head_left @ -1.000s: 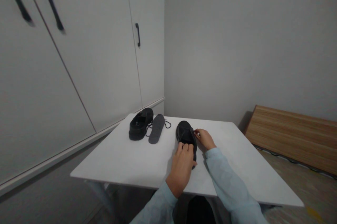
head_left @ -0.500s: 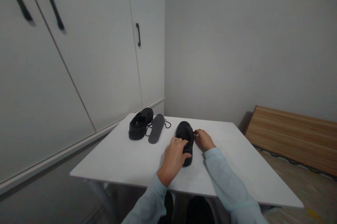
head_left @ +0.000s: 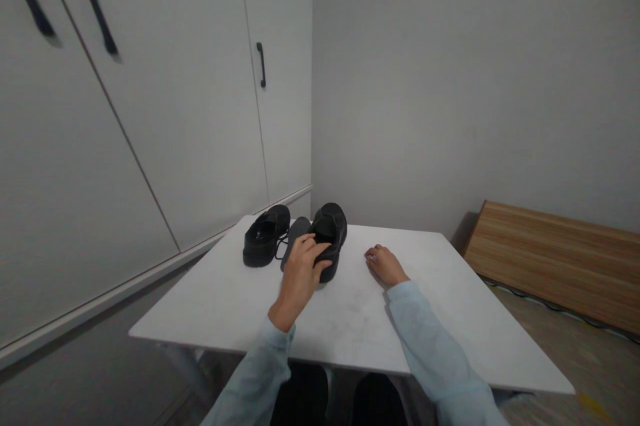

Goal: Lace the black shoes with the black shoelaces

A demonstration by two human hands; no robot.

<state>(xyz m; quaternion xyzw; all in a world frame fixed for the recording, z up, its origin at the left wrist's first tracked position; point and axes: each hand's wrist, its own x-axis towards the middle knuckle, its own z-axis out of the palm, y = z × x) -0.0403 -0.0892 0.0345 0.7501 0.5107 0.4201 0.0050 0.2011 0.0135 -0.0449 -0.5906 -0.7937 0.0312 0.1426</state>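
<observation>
My left hand [head_left: 301,266] grips a black shoe [head_left: 331,219] by its heel side, thumb and fingers around the opening. The shoe is beside a dark grey insole [head_left: 299,229] and partly in front of it. Left of the insole stands a second black shoe [head_left: 265,239]. Thin black laces [head_left: 282,247] lie between that shoe and the insole. On the table to the right rests my right hand [head_left: 384,265], its fingers curled together; whether they hold something small I cannot make out.
The white table [head_left: 360,326] carries the shoes. White cabinets [head_left: 190,113] with dark handles run along the left, and a grey wall [head_left: 450,93] rises behind. A wood-grain panel [head_left: 555,259] stands at the right beyond the table edge.
My left hand has carried the shoe left and away from me, from beside my right hand to the insole, now partly covered. My right hand has stayed nearly in place.
</observation>
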